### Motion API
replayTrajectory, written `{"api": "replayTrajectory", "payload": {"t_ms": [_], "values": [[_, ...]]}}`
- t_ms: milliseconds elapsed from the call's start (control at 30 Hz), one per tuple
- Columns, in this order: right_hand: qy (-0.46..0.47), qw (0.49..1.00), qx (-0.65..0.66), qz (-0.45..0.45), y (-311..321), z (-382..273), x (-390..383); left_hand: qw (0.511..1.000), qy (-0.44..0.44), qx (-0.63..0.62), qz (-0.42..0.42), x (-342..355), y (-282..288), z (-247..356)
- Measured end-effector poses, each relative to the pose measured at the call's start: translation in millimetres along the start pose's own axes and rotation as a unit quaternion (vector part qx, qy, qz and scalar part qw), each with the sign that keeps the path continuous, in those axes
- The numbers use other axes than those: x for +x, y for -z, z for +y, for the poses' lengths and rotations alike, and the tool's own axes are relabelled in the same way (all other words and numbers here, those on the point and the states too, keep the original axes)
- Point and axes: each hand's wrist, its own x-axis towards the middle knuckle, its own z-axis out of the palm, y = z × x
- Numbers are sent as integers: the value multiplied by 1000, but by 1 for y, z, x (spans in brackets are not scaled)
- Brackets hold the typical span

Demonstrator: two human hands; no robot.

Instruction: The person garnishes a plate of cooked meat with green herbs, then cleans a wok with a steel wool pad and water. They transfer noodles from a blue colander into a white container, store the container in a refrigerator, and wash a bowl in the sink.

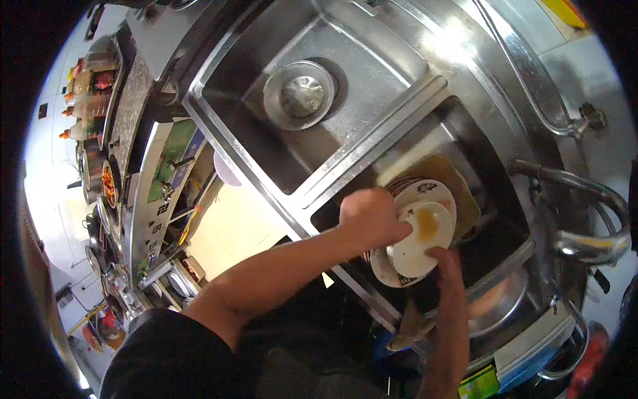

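A small white plate (413,257) with a yellow-brown smear of sauce on it is tilted over the right-hand sink basin. My left hand (373,215) grips its left edge, thumb lying on the rim and the other fingers curled. From the near right, my right hand (449,267) holds the lower right edge, with its fingertips at the rim and its underside hidden. Beneath lies a stack of larger white plates with dark patterned rims (435,191). Brownish water or a brown flat piece (458,193) shows behind the stack; I cannot tell which.
A round metal bowl (299,95) sits in the left basin (379,56). A steel divider (372,143) separates the basins. At right are a curved metal faucet (571,176) and a hose (515,73). Another metal bowl (508,309) stands near right; bottles (90,103) line the far-left counter.
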Motion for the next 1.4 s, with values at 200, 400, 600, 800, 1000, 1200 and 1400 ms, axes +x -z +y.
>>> {"api": "replayTrajectory", "payload": {"t_ms": [200,400,600,800,1000,1200,1400], "values": [[-33,983,179,4,-53,22,-18,985,-88,142,40,-15,26,37],[14,947,317,-58,-92,28,-7,932,-184,278,140,-40,37,81],[143,880,434,-133,-143,33,44,864,-156,430,210,-80,39,121],[65,815,503,-281,-172,37,74,791,-125,524,290,-103,32,137],[48,831,521,-189,-207,38,81,767,-122,568,274,-113,29,140],[36,816,515,-260,-175,47,76,771,-140,540,307,-114,27,135],[67,824,507,-245,-181,56,84,727,-171,569,344,-116,27,132]]}}
